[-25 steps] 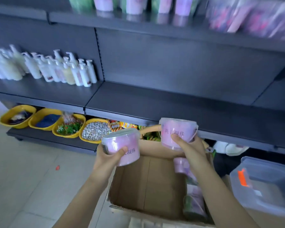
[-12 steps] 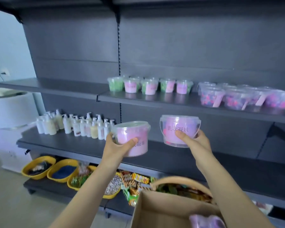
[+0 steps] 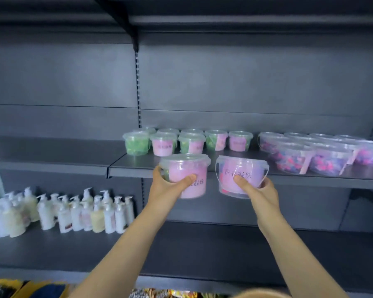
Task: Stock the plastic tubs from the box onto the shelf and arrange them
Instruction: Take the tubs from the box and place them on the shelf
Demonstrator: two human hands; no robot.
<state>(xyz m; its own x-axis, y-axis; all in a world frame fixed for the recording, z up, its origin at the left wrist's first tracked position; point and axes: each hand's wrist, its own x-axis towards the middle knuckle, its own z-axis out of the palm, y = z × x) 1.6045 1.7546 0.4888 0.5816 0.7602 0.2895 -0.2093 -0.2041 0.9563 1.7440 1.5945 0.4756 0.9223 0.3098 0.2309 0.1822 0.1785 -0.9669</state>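
Note:
My left hand [image 3: 168, 187] grips a clear plastic tub with a pink label [image 3: 186, 168], held at the front edge of the dark upper shelf [image 3: 134, 166]. My right hand [image 3: 255, 188] grips a second pink-labelled tub [image 3: 241, 171] with a thin clear handle, just to the right of the first. Both tubs hang at shelf-edge height, in front of a row of several green and pink tubs [image 3: 181, 141] standing on the shelf. The box is only a tan sliver [image 3: 265, 294] at the bottom edge.
Several wider clear tubs with pink and blue contents [image 3: 323, 155] fill the shelf's right part. White pump bottles [image 3: 63, 211] stand on the lower shelf at left. Yellow bins [image 3: 9, 289] peek in at the bottom left. Bare shelf lies left of the green tub.
Both hands have risen with their tubs from above the box up to the upper shelf's front edge. My view has tilted upward, and the box has dropped almost out of sight.

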